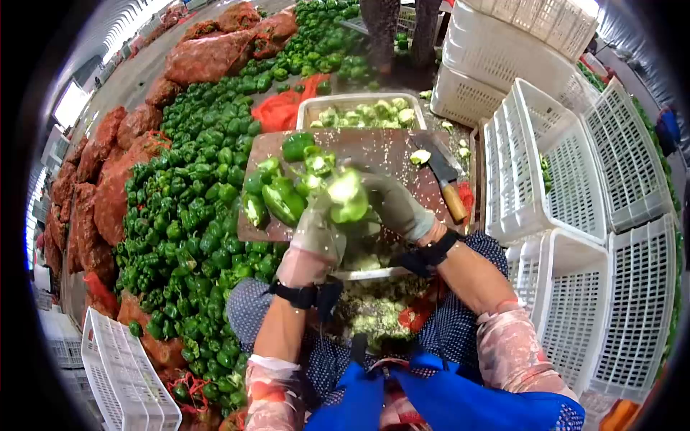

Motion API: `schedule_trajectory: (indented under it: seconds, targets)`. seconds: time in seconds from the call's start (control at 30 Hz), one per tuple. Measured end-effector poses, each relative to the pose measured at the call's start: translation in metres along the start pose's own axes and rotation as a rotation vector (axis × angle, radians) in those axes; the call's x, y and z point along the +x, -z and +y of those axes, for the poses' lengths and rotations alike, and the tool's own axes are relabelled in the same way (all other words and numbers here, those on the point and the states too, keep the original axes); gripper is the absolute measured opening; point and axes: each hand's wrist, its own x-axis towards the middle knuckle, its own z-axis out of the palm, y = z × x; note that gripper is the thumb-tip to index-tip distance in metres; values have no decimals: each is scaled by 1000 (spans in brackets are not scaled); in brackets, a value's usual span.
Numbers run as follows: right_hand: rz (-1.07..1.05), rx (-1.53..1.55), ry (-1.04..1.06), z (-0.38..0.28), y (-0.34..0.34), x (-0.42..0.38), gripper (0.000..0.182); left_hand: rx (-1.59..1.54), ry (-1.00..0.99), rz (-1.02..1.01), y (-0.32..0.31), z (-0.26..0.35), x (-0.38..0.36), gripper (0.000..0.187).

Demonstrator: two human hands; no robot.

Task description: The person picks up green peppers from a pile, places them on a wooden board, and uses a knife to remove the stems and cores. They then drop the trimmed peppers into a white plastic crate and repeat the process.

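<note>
A cut green bell pepper, its pale inside facing up, is held over a brown cutting board. My gloved left hand is closed around its left side. From the right, my gloved right hand also grips it, with its fingertips partly hidden and blurred. Left of my hands, several whole and cut peppers lie on the board. A cleaver with a wooden handle rests at the board's right side, touching neither hand. Beside its blade is a cut pepper core.
Green peppers are heaped at left, bordered by red mesh sacks. A white tub of pepper cores stands behind the board. White plastic crates are stacked at right; another crate is at lower left. A person's legs show beyond.
</note>
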Motion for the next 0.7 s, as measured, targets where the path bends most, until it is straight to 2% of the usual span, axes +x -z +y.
schedule_trajectory:
  seconds: [0.03, 0.07, 0.13, 0.17, 0.2, 0.23, 0.3, 0.37, 0.4, 0.43, 0.5, 0.53, 0.57, 0.6, 0.63, 0.67, 0.7]
  targets:
    - [109, 108, -132, -6, -12, -1, 41, -93, -66, -47, -1, 0, 2, 41]
    - [67, -370, 50, 18, 5, 9, 42, 31, -90, 130, -3, 0, -7, 38]
    - [66, -398, 42, 22, 12, 8, 42, 362, -177, 79, -12, 6, -14, 37]
    - [70, -415, 39, 15, 13, 5, 43, 378, -135, 197, -15, 8, -12, 37]
    - [94, -696, 105, 2, 17, 0, 49, 168, -125, 200, -16, 9, -11, 39]
    - [232, -674, 181, -18, 5, -14, 37, 70, -143, 213, -16, 11, -9, 39]
    - [260, -715, 131, -11, 9, -15, 50, -11, -211, 244, -16, 14, -4, 41]
    - [103, -781, 19, -8, 1, -27, 50, 578, -460, 218, -23, 11, -7, 41]
    - [145, -859, -20, 3, -2, -28, 47, 430, -396, 275, -30, 14, -1, 39]
    - [151, -808, 27, 8, -5, -27, 43, 275, -343, 339, -36, 17, 4, 36]
    - [187, -532, -121, 14, -7, -22, 42, 215, -213, 304, -33, 22, 4, 47]
    - [278, -43, -359, -15, -27, -26, 43, 349, -316, 299, -49, 17, 1, 44]
    - [226, 127, -223, -5, -19, -23, 35, 567, -245, 278, -54, 20, 0, 43]
    - [143, -221, 4, 2, -13, -29, 37, 688, -314, 289, -37, 10, 5, 43]
    - [63, -563, 238, 4, -10, -32, 41, 668, -331, 286, -35, 7, 7, 44]
    - [24, -478, 186, 8, -8, -30, 52, 648, -348, 282, -34, 3, 8, 45]
    - [47, -439, 205, 11, -7, -27, 39, 669, -349, 280, -33, 4, 4, 45]
